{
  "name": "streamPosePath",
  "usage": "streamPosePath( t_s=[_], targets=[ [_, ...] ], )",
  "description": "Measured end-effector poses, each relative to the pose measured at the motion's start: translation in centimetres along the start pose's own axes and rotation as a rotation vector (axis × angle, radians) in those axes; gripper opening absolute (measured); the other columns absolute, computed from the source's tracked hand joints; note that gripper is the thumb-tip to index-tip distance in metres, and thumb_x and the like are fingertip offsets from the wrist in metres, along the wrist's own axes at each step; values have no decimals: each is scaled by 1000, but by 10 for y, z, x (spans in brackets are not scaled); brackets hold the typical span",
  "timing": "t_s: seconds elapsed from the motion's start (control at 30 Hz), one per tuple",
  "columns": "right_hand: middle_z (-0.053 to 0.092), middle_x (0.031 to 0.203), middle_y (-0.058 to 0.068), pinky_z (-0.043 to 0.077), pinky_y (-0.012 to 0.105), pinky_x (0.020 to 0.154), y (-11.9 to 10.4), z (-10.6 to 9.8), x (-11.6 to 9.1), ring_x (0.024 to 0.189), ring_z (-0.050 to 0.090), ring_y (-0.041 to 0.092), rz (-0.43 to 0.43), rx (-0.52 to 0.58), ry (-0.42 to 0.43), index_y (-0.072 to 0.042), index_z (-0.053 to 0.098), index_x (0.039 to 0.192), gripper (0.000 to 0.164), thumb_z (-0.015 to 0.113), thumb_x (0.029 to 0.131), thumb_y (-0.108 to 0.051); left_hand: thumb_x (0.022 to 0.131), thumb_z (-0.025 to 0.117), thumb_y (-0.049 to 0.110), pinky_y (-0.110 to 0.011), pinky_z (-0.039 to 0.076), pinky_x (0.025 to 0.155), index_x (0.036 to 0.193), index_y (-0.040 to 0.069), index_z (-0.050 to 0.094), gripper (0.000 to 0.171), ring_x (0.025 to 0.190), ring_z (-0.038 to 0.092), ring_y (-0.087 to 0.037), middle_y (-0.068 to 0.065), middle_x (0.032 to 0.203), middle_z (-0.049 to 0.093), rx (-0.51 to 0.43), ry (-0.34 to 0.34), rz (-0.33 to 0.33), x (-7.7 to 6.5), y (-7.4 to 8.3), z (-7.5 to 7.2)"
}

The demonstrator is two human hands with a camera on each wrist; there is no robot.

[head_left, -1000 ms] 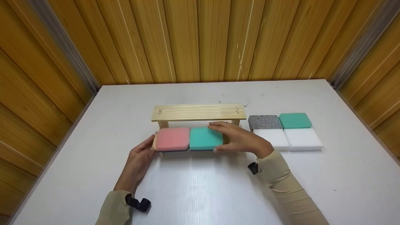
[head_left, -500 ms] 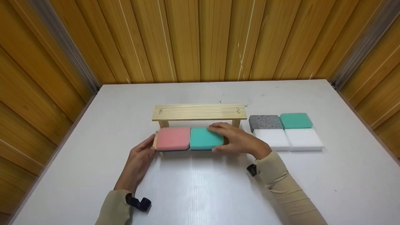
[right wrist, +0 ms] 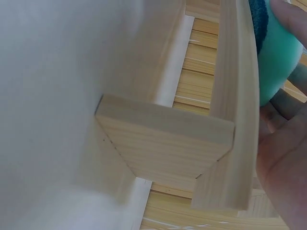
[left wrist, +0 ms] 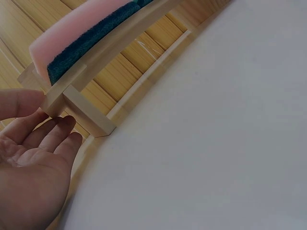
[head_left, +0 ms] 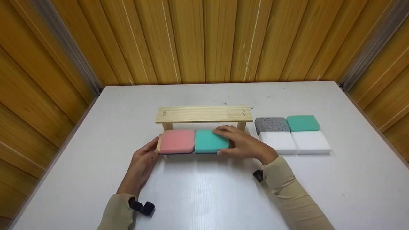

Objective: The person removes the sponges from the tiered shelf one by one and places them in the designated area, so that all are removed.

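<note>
A pink sponge and a turquoise sponge lie side by side on the front, lower plank of a small wooden stand. A dark blue scouring layer is on the underside of the pink one. My left hand pinches the left end of that plank, thumb above and fingers below in the left wrist view. My right hand holds the turquoise sponge by its right side, thumb at the front edge and fingers over the back. It hides the plank's right end in the head view.
To the right on the white table lie a speckled grey sponge, a green sponge and two white sponges in a block. The stand's upper plank rises behind the front one. A wood-patterned wall encloses the back.
</note>
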State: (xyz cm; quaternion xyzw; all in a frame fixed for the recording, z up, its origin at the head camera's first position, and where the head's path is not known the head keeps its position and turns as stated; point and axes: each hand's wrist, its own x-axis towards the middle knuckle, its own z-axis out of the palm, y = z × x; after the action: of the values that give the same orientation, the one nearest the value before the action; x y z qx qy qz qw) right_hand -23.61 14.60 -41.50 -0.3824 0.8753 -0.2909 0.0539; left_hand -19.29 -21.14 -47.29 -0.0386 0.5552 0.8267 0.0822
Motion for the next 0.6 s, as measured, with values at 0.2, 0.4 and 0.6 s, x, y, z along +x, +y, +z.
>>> streamPosePath(
  t_s=[0.2, 0.4, 0.6],
  targets=[
    [40, 148, 4, 41, 45, 108, 3, 3, -2, 134, 40, 21, 12, 25, 7, -18, 39, 148, 69, 67, 88, -40, 92, 48, -7, -24, 37, 112, 149, 1, 31, 60, 144, 29, -22, -10, 157, 27, -10, -2, -2, 0, 0, 0],
    [40, 148, 3, 41, 45, 108, 3, 2, -4, 133, 41, 22, 9, 27, 17, -18, 40, 147, 69, 68, 88, -39, 91, 48, -8, -24, 38, 111, 148, 1, 31, 60, 144, 29, -22, -11, 157, 28, -18, 9, -3, 0, 0, 0],
    [44, 144, 4, 41, 43, 108, 2, -1, -6, 131, 43, 21, -28, 9, 34, -13, 43, 146, 68, 69, 87, -36, 90, 47, -8, -24, 37, 111, 148, 1, 32, 61, 144, 29, -21, -9, 157, 28, 8, 10, 1, 0, 0, 1]
  ],
)
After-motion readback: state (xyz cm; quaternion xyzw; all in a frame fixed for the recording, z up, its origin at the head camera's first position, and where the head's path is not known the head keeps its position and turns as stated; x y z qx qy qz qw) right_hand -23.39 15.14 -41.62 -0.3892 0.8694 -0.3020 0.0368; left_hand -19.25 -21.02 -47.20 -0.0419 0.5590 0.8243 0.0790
